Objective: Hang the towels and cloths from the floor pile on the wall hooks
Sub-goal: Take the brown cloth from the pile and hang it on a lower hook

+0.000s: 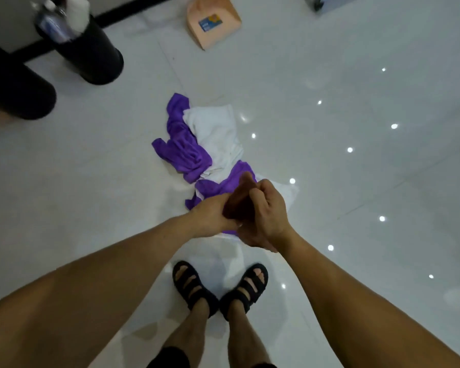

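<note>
the task looks barely begun: the pile [206, 147] lies whole on the white tiled floor [343, 83], just ahead of the person's sandalled feet [193, 285], and nothing is lifted yet. the hands are joined above the near end of the pile. the right hand [268, 208] is curled over the fingers of the left hand [210, 215]. neither appears to have cloth in it, and how the left fingers lie inside that clasp i cannot tell.

the next move, as i judge it, is to part the hands, bend down and pinch one piece free by an edge or corner so it comes away alone. the wall hooks are out of view, so a turn will be needed after.

the pile is a loose tangle: crumpled purple cloths [182, 152] on the left and near end, and a white towel [215, 128] lying flatter across the middle. they overlap, so one pull may drag a neighbour. a peach dustpan [213, 22] lies well beyond.
</note>
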Available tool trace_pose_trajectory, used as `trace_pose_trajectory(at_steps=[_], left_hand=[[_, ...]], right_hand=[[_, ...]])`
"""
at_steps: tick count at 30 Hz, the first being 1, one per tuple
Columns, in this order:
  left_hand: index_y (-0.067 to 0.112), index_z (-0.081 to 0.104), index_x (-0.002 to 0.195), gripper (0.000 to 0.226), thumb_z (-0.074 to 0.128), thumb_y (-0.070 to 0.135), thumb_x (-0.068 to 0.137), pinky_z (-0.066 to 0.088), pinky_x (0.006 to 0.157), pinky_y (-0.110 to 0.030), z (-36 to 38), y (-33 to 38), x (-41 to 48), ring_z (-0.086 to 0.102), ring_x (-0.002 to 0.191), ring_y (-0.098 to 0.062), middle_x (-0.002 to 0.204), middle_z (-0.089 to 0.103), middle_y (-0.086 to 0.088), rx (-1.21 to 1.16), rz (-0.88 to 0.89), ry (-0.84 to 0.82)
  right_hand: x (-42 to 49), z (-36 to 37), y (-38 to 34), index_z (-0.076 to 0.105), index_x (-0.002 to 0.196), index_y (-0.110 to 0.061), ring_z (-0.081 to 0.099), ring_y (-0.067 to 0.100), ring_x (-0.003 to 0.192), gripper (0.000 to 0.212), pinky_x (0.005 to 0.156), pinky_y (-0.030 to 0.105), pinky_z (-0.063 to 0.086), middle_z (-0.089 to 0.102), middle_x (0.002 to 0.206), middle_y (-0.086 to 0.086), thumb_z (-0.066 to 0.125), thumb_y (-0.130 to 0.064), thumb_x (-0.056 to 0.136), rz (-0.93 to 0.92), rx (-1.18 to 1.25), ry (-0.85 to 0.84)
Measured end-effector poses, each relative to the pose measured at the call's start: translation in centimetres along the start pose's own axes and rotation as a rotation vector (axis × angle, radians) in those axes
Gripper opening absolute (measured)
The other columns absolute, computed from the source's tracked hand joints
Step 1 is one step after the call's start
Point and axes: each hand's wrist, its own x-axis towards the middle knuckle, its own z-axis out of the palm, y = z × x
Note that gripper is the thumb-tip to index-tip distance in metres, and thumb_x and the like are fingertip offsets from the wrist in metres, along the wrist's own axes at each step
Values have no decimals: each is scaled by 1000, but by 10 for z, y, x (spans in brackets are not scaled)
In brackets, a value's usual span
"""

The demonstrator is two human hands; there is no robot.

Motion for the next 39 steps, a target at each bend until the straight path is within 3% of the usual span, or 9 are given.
trace_pose_trajectory(at_steps=[4,9,14,19,24,28,32,36,39], left_hand=[[20,61,112,41,76,37,78,49,77,-26,-65,39,-67,63,93,-15,100,68,4,-53,44,108],[24,64,85,12,61,13,84,47,66,-18,-142,75,-156,64,81,-18,81,68,2,-66,115,350],[24,67,82,16,53,16,84,51,71,-29,-204,117,-239,63,80,-16,78,67,5,-255,114,607],[28,71,82,15,56,28,84,53,68,-24,-232,159,-327,65,77,-10,75,68,11,-131,179,659],[29,74,97,22,62,20,80,45,71,-19,-252,174,-418,60,82,-5,89,67,10,158,144,782],[23,69,112,32,61,11,83,37,82,-19,-261,181,-470,50,90,-10,95,51,5,310,143,1171],[26,69,110,29,61,16,84,44,86,-33,-247,166,-509,53,96,-23,92,48,2,288,44,1439],[28,62,119,33,56,35,87,41,90,-36,-223,122,-537,47,110,-27,110,53,-4,264,-277,1511],[13,52,129,59,54,53,86,45,90,-39,-199,78,-563,52,111,-32,126,54,-14,-105,-501,1355]], right_hand=[[-13,-18,-99,47,76,-23,50,4,68,20,61,22,38,53,74,-9,45,-32,95,-57,-107,3],[-37,-31,-193,49,78,-17,52,10,65,27,64,33,47,54,72,-4,65,-36,89,-151,-122,-84],[-62,-31,-274,45,131,-44,67,4,80,78,68,27,57,66,80,-21,87,-40,66,-136,-112,-522],[-89,-10,-352,68,107,-26,68,16,94,44,89,40,56,71,105,-5,83,-42,69,-292,-355,-677],[-132,-1,-415,65,110,-34,65,8,98,46,80,20,55,64,112,-18,84,-41,69,-525,-341,-815],[-163,25,-445,75,94,-6,71,34,92,19,76,36,58,72,102,20,76,-10,76,-239,241,-947],[-203,60,-462,56,126,1,61,41,113,48,100,49,48,62,123,27,68,-9,81,31,110,-1209],[-241,89,-473,49,133,3,53,41,121,46,109,50,39,52,134,28,55,-11,89,95,64,-1341],[-264,112,-486,46,137,-1,55,39,116,47,102,48,46,51,136,29,45,-7,91,65,241,-1385]])
